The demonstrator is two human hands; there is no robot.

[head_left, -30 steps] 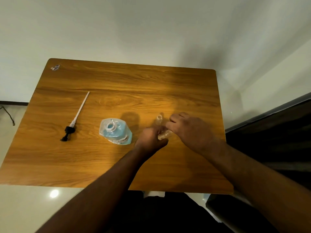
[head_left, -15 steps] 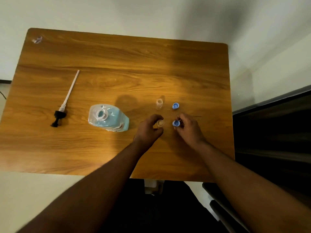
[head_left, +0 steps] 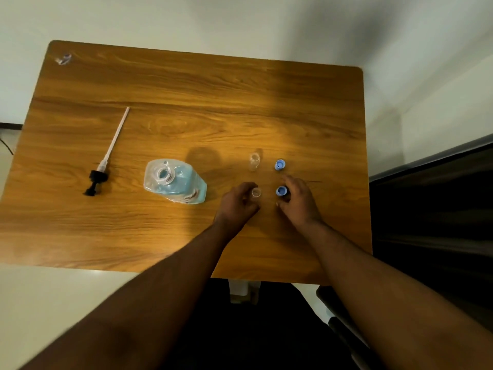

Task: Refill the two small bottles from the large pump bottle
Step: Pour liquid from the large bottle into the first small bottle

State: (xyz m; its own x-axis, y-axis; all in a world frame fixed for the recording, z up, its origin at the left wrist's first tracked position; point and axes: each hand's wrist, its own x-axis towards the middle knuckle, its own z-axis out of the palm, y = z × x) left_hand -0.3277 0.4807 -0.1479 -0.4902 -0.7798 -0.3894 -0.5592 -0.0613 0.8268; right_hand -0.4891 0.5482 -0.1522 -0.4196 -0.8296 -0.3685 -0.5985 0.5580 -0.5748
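The large pump bottle (head_left: 174,182) holds blue liquid and stands open, without its pump, left of my hands. One clear small bottle (head_left: 254,161) stands uncapped on the table. A second clear small bottle (head_left: 256,193) stands upright just in front of it, with my left hand (head_left: 237,204) curled around it. A blue cap (head_left: 279,164) lies to the right of the far bottle. Another blue cap (head_left: 281,191) rests on the table between the fingers and thumb of my right hand (head_left: 297,201).
The removed pump (head_left: 102,166), with a black head and a long white tube, lies on the wooden table (head_left: 186,102) at the left. A small clear scrap (head_left: 63,59) sits at the far left corner. The table's right edge is close to my right hand.
My hands were together on the near small bottle and its cap. They have parted: the bottle stands on the table in my left hand, and the cap is down at its right.
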